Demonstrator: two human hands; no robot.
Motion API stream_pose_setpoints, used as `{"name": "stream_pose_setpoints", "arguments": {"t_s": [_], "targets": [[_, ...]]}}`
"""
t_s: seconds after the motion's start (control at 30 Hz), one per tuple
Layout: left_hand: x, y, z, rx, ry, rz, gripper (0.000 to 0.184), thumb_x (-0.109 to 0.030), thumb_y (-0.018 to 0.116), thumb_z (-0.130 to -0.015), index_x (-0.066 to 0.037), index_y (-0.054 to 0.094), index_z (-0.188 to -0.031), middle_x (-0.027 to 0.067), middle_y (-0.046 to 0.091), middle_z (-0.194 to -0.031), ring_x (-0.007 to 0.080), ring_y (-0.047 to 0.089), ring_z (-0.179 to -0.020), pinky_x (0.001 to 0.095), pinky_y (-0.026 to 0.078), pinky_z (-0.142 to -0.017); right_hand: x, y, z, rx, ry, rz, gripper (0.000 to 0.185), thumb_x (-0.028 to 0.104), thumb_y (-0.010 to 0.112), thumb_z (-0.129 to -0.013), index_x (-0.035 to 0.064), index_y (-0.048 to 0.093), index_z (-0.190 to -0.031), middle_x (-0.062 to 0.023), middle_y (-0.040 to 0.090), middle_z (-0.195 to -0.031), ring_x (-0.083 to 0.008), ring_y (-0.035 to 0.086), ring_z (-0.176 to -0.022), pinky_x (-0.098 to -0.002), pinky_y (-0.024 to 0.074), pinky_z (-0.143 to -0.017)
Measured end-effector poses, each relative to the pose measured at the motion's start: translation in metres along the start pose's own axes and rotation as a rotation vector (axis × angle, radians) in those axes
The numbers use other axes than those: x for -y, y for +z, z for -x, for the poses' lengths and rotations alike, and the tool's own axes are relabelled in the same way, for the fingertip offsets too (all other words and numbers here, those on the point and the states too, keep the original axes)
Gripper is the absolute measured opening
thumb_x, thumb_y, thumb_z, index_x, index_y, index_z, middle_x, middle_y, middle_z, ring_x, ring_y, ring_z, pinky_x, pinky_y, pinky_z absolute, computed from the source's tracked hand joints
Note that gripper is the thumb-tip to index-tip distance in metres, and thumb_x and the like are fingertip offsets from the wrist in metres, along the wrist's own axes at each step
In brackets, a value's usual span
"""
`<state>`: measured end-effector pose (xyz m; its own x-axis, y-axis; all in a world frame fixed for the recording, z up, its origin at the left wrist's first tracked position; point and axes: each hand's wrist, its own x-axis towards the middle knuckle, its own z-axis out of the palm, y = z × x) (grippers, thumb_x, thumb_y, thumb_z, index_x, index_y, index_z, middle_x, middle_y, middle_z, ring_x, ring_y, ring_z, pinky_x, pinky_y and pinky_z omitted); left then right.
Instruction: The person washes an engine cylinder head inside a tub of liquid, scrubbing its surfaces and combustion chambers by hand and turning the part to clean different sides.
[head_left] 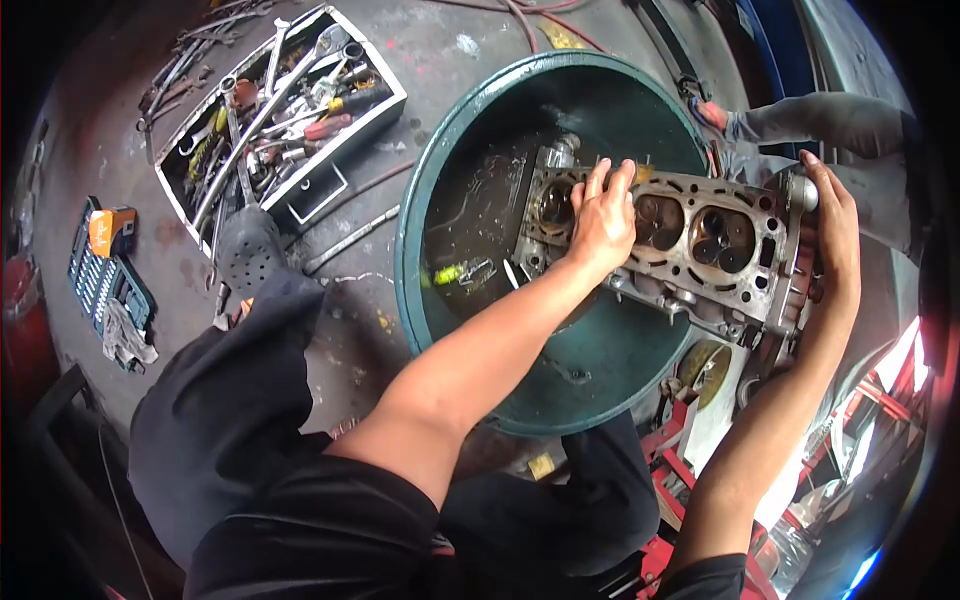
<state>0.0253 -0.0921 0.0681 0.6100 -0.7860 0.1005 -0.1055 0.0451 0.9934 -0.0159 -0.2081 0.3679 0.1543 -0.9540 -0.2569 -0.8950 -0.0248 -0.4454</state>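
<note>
A metal engine cylinder head (690,215) is tilted over a round green tub (412,300), its flat face with round combustion chambers turned up towards me. My left hand (605,222) lies across that face near the left end, fingers bent towards the far edge; its thumb is hidden. At the other end, my right hand (838,225) is closed round the side, and part of its grip is hidden behind the metal. Dark liquid covers the tub's bottom, where a yellow-green handled brush-like item (455,273) lies.
Left of the tub stands an open toolbox (310,190) full of wrenches and screwdrivers. A socket set case (100,285) with an orange box (112,230) lies farther left. A metal bar (352,240) is on the floor. Red metal stands (668,455) are at lower right. Another person's leg (850,125) shows at right.
</note>
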Motion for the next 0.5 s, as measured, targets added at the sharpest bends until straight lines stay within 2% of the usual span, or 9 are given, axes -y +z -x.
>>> {"name": "stream_pose_setpoints", "arguments": {"t_s": [0.07, 0.1, 0.13, 0.2, 0.23, 0.3, 0.33, 0.37, 0.5], "targets": [[-0.003, -0.003, 0.025, -0.024, -0.022, -0.006, 0.046, -0.009, 0.049, -0.095, -0.006, 0.043, -0.141, 0.0166, 0.047, -0.141, 0.0359, 0.035, -0.137, 0.0546, 0.027, -0.107, -0.018, -0.007, -0.018, -0.061, -0.192, 0.085, 0.054, 0.045, 0.058, -0.094, 0.0013, 0.062, -0.126, -0.0120, 0.067, -0.108, -0.0190, 0.063, -0.101, -0.0300, 0.0509, -0.080], [-0.005, -0.008, 0.026, -0.010, 0.006, -0.004, 0.047, -0.008, 0.049, -0.095, -0.006, 0.042, -0.141, 0.0161, 0.048, -0.140, 0.0356, 0.035, -0.137, 0.0542, 0.027, -0.108, -0.015, -0.005, -0.019, -0.110, -0.209, 0.180, 0.055, 0.045, 0.058, -0.094, 0.0008, 0.061, -0.127, -0.0136, 0.066, -0.113, -0.0202, 0.059, -0.109, -0.0302, 0.0489, -0.086], [-0.005, -0.011, 0.028, 0.017, 0.015, 0.003, 0.048, -0.008, 0.049, -0.095, -0.006, 0.041, -0.142, 0.0157, 0.050, -0.139, 0.0353, 0.035, -0.137, 0.0539, 0.026, -0.108, -0.017, -0.002, -0.020, -0.145, -0.274, 0.171, 0.055, 0.045, 0.059, -0.094, 0.0011, 0.062, -0.126, -0.0124, 0.067, -0.108, -0.0185, 0.063, -0.101, -0.0304, 0.0510, -0.080], [-0.001, -0.001, 0.004, -0.062, 0.023, 0.026, 0.044, -0.009, 0.048, -0.095, -0.005, 0.044, -0.139, 0.0161, 0.054, -0.134, 0.0358, 0.037, -0.134, 0.0546, 0.027, -0.106, -0.007, -0.003, -0.009, -0.034, -0.071, 0.059, 0.054, 0.045, 0.059, -0.094, 0.0007, 0.062, -0.124, -0.0107, 0.067, -0.101, -0.0165, 0.065, -0.091, -0.0299, 0.0518, -0.072], [-0.001, -0.003, -0.003, -0.040, 0.024, 0.011, 0.043, -0.009, 0.048, -0.095, -0.005, 0.045, -0.138, 0.0163, 0.054, -0.133, 0.0359, 0.038, -0.134, 0.0548, 0.028, -0.106, -0.002, 0.001, -0.002, -0.028, -0.067, 0.027, 0.052, 0.044, 0.059, -0.094, 0.0007, 0.062, -0.122, -0.0093, 0.066, -0.096, -0.0140, 0.065, -0.081, -0.0286, 0.0510, -0.065], [-0.003, -0.003, 0.008, -0.041, -0.015, 0.010, 0.043, -0.009, 0.049, -0.095, -0.005, 0.046, -0.138, 0.0170, 0.055, -0.132, 0.0365, 0.040, -0.132, 0.0545, 0.029, -0.106, -0.006, -0.002, -0.007, -0.025, -0.085, 0.064, 0.052, 0.045, 0.059, -0.094, 0.0002, 0.063, -0.121, -0.0093, 0.066, -0.099, -0.0159, 0.064, -0.089, -0.0308, 0.0516, -0.070], [-0.008, -0.006, 0.024, -0.058, -0.026, -0.012, 0.045, -0.008, 0.051, -0.094, -0.005, 0.045, -0.139, 0.0172, 0.054, -0.133, 0.0367, 0.041, -0.131, 0.0539, 0.028, -0.108, -0.015, -0.006, -0.018, -0.062, -0.155, 0.106, 0.052, 0.045, 0.059, -0.094, 0.0001, 0.063, -0.120, -0.0094, 0.066, -0.099, -0.0165, 0.063, -0.092, -0.0317, 0.0517, -0.072], [-0.007, -0.006, 0.027, -0.050, -0.003, 0.013, 0.046, -0.007, 0.052, -0.093, -0.006, 0.044, -0.139, 0.0171, 0.053, -0.134, 0.0367, 0.041, -0.131, 0.0539, 0.028, -0.108, -0.025, -0.006, -0.025, -0.150, -0.342, 0.181, 0.052, 0.046, 0.059, -0.093, -0.0002, 0.064, -0.117, -0.0090, 0.067, -0.101, -0.0174, 0.061, -0.097, -0.0331, 0.0514, -0.076], [0.001, 0.001, -0.004, -0.049, -0.005, 0.005, 0.044, -0.010, 0.050, -0.095, -0.006, 0.046, -0.138, 0.0229, 0.052, -0.131, 0.0376, 0.039, -0.132, 0.0552, 0.027, -0.108, -0.001, 0.004, 0.001, -0.038, -0.091, 0.015, 0.052, 0.045, 0.058, -0.094, 0.0026, 0.061, -0.123, -0.0089, 0.067, -0.092, -0.0152, 0.066, -0.073, -0.0277, 0.0521, -0.061]]}}
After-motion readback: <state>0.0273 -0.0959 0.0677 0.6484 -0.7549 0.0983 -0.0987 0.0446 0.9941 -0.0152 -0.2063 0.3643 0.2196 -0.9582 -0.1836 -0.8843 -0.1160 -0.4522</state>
